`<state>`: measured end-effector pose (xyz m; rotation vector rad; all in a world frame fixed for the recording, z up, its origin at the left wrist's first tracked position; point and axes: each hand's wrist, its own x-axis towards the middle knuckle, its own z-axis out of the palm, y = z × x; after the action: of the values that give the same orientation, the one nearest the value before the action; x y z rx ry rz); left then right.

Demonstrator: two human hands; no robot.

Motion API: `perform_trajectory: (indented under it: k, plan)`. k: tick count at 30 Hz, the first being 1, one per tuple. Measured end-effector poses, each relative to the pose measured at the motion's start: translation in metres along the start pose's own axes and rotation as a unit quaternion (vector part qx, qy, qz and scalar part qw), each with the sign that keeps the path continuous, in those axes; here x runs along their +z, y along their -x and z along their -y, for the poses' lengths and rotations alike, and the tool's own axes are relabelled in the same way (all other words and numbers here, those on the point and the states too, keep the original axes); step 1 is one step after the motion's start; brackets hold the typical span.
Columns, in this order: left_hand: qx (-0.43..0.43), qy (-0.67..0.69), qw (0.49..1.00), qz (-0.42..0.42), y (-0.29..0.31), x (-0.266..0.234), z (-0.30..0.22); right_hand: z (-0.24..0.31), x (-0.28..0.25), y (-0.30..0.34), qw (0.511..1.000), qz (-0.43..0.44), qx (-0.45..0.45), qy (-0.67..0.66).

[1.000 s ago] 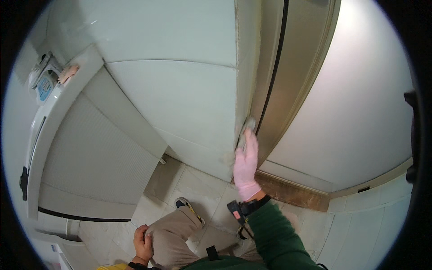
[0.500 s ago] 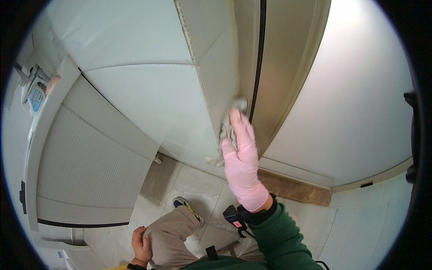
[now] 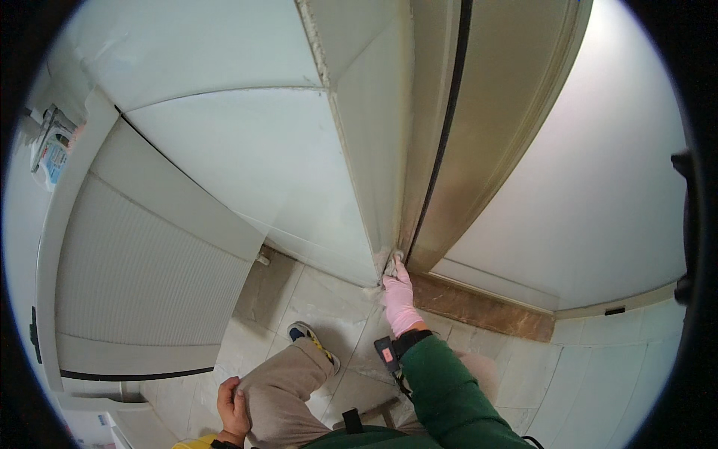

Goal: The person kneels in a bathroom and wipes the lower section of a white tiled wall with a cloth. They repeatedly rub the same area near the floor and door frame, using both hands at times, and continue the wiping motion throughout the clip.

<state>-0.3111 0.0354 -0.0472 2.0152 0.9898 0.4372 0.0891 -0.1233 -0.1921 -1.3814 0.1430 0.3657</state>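
Left hand [image 3: 232, 405]: bare, resting on the trousered knee [image 3: 275, 388], fingers loosely together, holding nothing. Grey cloth [image 3: 392, 264]: best pressed flat and worked evenly along the foot of the door frame [image 3: 424, 150]; it lies at and left of the right fingertips. Right hand [image 3: 400, 299]: pink-gloved, fingers closed on the cloth.
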Motion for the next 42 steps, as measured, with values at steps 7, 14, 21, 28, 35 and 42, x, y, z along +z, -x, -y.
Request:
perform_trajectory:
  k: [7, 14, 21, 28, 35, 42]
  plan:
    - [0.009, -0.008, 1.000, -0.007, 0.000, 0.002, 0.001, 0.022, 0.005, -0.017, 0.996, 0.008, 0.077, 0.037]
    - [0.086, -0.111, 0.989, -0.047, 0.002, 0.002, 0.002, 0.086, 0.012, 0.014, 0.990, 0.039, -0.123, 0.053]
    - [0.046, -0.059, 0.997, -0.015, 0.000, 0.002, -0.005, -0.029, -0.013, -0.029, 0.983, 0.047, 0.095, 0.148]
    - [0.050, -0.083, 0.995, -0.005, -0.004, 0.007, -0.014, -0.069, -0.025, -0.047, 0.964, 0.084, 0.097, 0.234]
    - [0.056, -0.062, 0.996, -0.013, 0.000, 0.007, -0.012, 0.041, 0.008, 0.009, 0.995, 0.024, 0.064, 0.068]
    - [0.076, -0.016, 0.996, -0.043, 0.008, 0.008, -0.007, 0.236, 0.057, 0.083, 0.953, 0.023, -0.283, 0.107]
